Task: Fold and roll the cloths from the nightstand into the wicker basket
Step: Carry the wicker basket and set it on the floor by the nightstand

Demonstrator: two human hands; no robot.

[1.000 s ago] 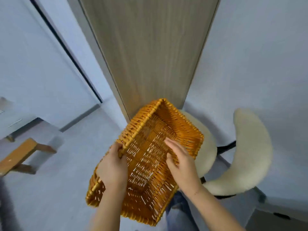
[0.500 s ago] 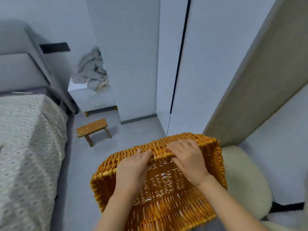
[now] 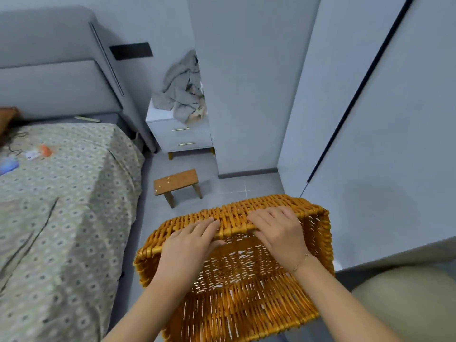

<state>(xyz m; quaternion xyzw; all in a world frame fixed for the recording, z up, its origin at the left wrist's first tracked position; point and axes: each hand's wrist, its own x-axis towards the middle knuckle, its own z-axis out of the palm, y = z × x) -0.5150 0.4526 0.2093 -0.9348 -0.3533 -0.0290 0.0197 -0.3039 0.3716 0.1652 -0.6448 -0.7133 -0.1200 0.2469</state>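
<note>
Here the wicker basket [image 3: 237, 267] hangs tipped at six o'clock in the view, empty, its open side turned toward the person. The left hand [image 3: 190, 243] and the right hand [image 3: 277, 234] grip its far rim side by side, fingers curled over the top edge, thumbs hidden inside. The cloths [image 3: 182, 95] lie in a rumpled grey heap on the white nightstand [image 3: 180, 134] at twelve o'clock, well apart from the basket, with a small wooden stool [image 3: 176, 185] on the floor between them and the bed [image 3: 61, 193] at nine o'clock.

The likely trouble: carried this low and tilted, the basket hides the floor, so a foot could catch the stool; and the heap overhangs the nightstand's front edge, so a careless tug might spill it.

Compared with half a second ago, the view has swung left, showing more of the bed, while both hands keep the same hold on the rim.
</note>
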